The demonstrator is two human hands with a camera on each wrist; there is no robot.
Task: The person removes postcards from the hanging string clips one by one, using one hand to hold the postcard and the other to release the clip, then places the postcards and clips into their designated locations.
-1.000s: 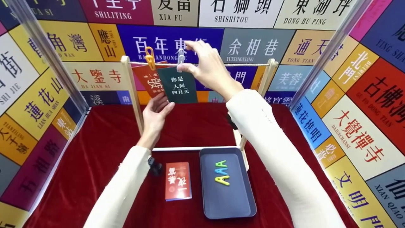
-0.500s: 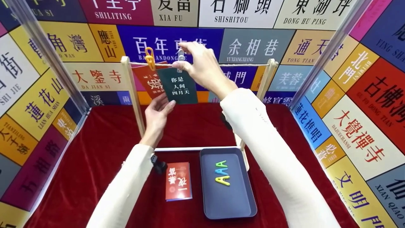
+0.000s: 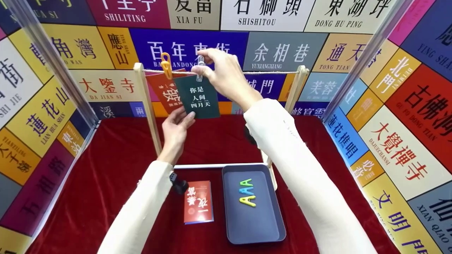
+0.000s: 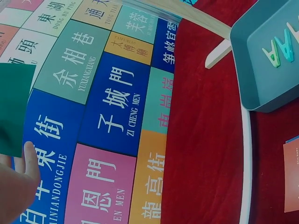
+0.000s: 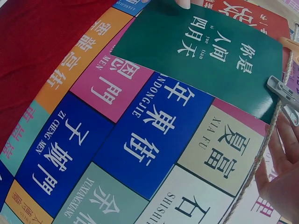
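Note:
My right hand (image 3: 230, 77) pinches a grey clothespin (image 5: 284, 94) between thumb and fingers. The pin sits over the rope (image 5: 261, 151) at the top edge of a dark green card (image 3: 197, 97) with white characters. Below, my left hand (image 3: 173, 132) pinches the card's lower left corner. Beside it hangs a red card (image 3: 164, 90), partly behind the green one, under an orange clothespin (image 3: 166, 67). The left wrist view has the green card (image 4: 15, 107) at its left edge, with the fingers of my left hand (image 4: 18, 186) beneath.
A wooden frame (image 3: 150, 109) carries the rope. In front of it, a dark tray (image 3: 256, 227) holds green, blue and yellow clothespins (image 3: 248, 201). Left of the tray, a red card (image 3: 199, 206) lies on the red cloth (image 3: 116, 169). Printed panels enclose the back and sides.
My right hand has shifted slightly left, its thumb moving up along the grey clothespin. The left hand has moved a little right and still holds the green card's corner.

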